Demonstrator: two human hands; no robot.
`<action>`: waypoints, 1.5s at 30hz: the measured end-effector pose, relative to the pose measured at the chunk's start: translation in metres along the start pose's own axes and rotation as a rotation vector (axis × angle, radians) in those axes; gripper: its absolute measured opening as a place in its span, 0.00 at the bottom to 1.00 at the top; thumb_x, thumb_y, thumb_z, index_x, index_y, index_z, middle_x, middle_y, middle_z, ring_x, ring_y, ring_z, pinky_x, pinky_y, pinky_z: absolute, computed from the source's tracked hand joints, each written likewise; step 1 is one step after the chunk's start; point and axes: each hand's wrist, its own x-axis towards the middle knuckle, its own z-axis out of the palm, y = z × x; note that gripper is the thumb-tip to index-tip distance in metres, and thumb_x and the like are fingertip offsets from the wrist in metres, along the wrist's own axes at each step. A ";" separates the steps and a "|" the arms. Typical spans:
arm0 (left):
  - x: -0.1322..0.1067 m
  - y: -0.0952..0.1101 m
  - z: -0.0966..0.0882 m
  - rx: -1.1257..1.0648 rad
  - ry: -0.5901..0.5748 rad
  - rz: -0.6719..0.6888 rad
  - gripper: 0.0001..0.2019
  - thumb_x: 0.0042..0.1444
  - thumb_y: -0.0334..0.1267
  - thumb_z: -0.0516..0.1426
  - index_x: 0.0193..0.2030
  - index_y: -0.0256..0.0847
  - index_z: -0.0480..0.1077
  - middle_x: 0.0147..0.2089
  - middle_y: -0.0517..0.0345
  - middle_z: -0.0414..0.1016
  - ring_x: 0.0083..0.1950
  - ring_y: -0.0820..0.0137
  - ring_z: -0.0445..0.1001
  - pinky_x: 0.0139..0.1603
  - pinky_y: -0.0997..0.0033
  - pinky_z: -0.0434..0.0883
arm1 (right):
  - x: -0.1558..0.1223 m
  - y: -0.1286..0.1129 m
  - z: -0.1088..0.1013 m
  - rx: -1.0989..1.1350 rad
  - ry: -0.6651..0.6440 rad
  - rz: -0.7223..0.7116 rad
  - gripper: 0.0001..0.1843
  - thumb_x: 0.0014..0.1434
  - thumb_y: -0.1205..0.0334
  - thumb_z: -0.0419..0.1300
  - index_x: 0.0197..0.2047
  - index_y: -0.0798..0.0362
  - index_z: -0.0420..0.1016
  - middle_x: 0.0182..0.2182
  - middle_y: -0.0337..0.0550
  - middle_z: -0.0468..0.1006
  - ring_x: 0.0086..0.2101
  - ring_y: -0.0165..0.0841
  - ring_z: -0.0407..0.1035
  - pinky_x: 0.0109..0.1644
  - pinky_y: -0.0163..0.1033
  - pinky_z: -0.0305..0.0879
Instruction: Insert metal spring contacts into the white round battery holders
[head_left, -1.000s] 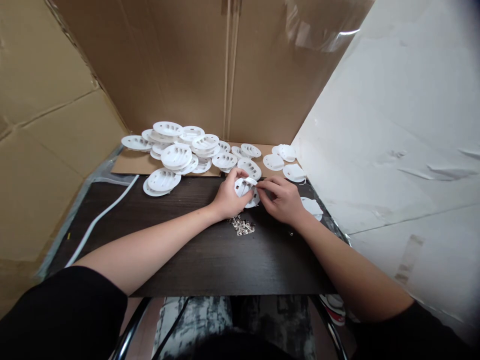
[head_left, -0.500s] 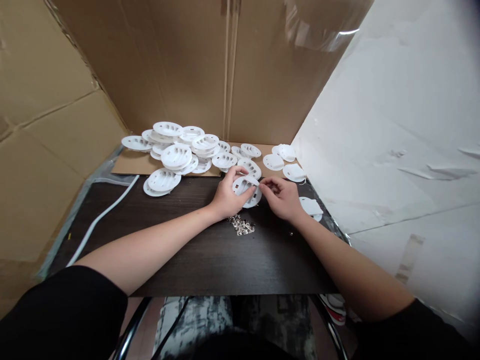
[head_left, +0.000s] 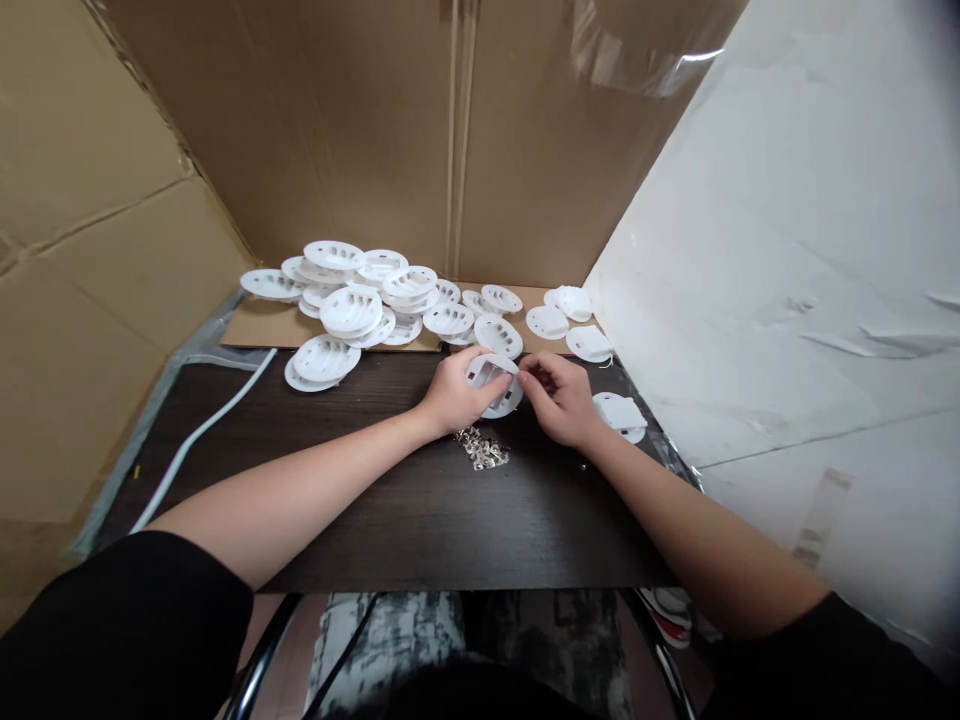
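My left hand (head_left: 459, 393) grips a round white plastic disc (head_left: 508, 400) by its left side, thumb lying across its face. The disc has slots and small square holes and is held tilted above the dark table. At the disc's right edge, my right hand (head_left: 559, 395) has thumb and forefinger pinched together; whatever lies between those fingertips is too small to make out. Just below the disc is a small heap of shiny metal contact pieces (head_left: 486, 452).
Many similar white discs (head_left: 352, 312) are piled at the back left, partly on a cardboard sheet (head_left: 259, 325). Several discs with square covers (head_left: 589, 343) lie to the right. A white cable (head_left: 202, 430) runs along the left. Cardboard (head_left: 360, 130) stands behind the dark table (head_left: 420, 530).
The disc has turned and tilted slightly in my left hand, whose fingers have curled lower behind it. My right hand stays pinched at its edge, barely shifted.
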 end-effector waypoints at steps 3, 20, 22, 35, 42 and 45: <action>-0.001 0.001 -0.001 -0.014 0.002 0.016 0.13 0.57 0.44 0.70 0.43 0.39 0.77 0.39 0.53 0.83 0.37 0.65 0.79 0.40 0.64 0.76 | 0.000 -0.004 -0.001 -0.028 0.006 -0.047 0.13 0.74 0.52 0.59 0.39 0.48 0.73 0.29 0.40 0.74 0.27 0.35 0.65 0.33 0.43 0.63; -0.002 0.003 -0.002 -0.036 0.011 0.001 0.11 0.56 0.44 0.70 0.38 0.37 0.80 0.35 0.53 0.84 0.32 0.68 0.77 0.33 0.68 0.74 | 0.000 -0.011 -0.003 -0.060 -0.006 -0.136 0.09 0.75 0.56 0.58 0.41 0.47 0.73 0.33 0.42 0.76 0.30 0.37 0.67 0.36 0.45 0.66; -0.003 0.003 -0.002 -0.030 0.013 0.005 0.11 0.56 0.43 0.70 0.38 0.37 0.80 0.34 0.54 0.84 0.32 0.69 0.76 0.32 0.68 0.73 | 0.000 -0.011 -0.003 -0.056 -0.005 -0.138 0.09 0.75 0.56 0.58 0.41 0.47 0.73 0.33 0.43 0.76 0.30 0.37 0.67 0.36 0.45 0.65; -0.005 0.009 -0.002 0.042 0.031 0.028 0.10 0.56 0.41 0.69 0.35 0.37 0.78 0.31 0.55 0.81 0.30 0.71 0.73 0.31 0.71 0.69 | -0.001 -0.009 -0.002 0.000 0.010 -0.099 0.08 0.73 0.57 0.60 0.41 0.50 0.74 0.31 0.40 0.74 0.28 0.34 0.65 0.35 0.42 0.62; 0.000 0.005 -0.002 -0.038 0.021 -0.073 0.12 0.56 0.43 0.70 0.38 0.35 0.80 0.33 0.51 0.84 0.31 0.68 0.78 0.31 0.70 0.74 | -0.002 -0.003 0.002 0.111 -0.023 0.146 0.14 0.74 0.48 0.61 0.43 0.50 0.75 0.30 0.40 0.75 0.26 0.32 0.65 0.32 0.40 0.61; -0.001 0.005 -0.001 -0.091 0.001 -0.173 0.13 0.56 0.44 0.70 0.40 0.35 0.80 0.31 0.53 0.82 0.24 0.70 0.75 0.21 0.71 0.69 | 0.000 -0.002 0.003 0.133 -0.040 0.216 0.17 0.73 0.45 0.61 0.45 0.51 0.76 0.29 0.39 0.75 0.26 0.33 0.67 0.31 0.39 0.61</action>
